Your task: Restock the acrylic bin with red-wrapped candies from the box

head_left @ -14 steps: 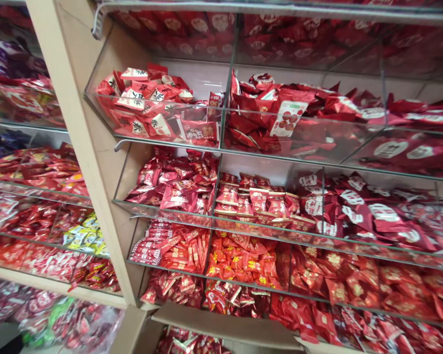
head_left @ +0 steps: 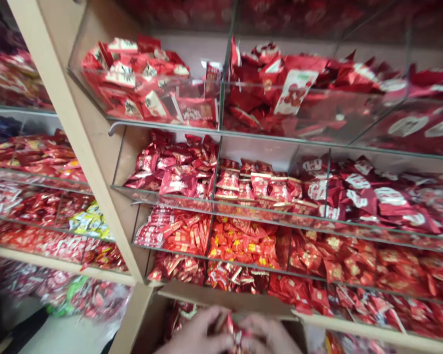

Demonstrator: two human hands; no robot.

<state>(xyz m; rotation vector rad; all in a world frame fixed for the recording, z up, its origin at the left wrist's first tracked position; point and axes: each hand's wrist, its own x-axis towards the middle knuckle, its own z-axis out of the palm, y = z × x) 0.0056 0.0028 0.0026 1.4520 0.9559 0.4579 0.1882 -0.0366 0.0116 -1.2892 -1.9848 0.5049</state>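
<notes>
At the foot of the sweet shelves: two bare hands meet over an open cardboard box [head_left: 221, 295], blurred at the frame's lower edge.
Left hand [head_left: 195, 334]: fingers curled onto a small red packet [head_left: 233, 335]; the hold itself is smeared, so whether it is clenched cannot be told.
Right hand [head_left: 271, 337]: touching the same packet from the other side; its closure cannot be told either.
Packet's place: squarely between the two hands, equally near both, just above the box's loose red wrappers [head_left: 179, 314].
Long axis: too blurred to read.
Behind: clear bins [head_left: 221, 88] of red-wrapped sweets, tier upon tier.
</notes>
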